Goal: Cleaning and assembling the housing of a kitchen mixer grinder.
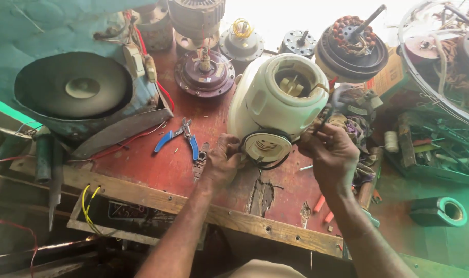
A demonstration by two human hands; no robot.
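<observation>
The fingers [233, 154] of the left hand [221, 163] are curled against the lower edge of the cream mixer housing [278, 100], which lies tipped on the red table [157, 164]. The right hand [331, 154] has its fingers pinched together on a thin dark tool [324, 117] beside the housing. Blue-handled pliers [177, 138] lie near the left hand.

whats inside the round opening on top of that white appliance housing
Inside the white appliance housing, a pale cream coupling piece sits in the dark recess. Whatever lies deeper is hidden by the housing wall and shadow.
</observation>
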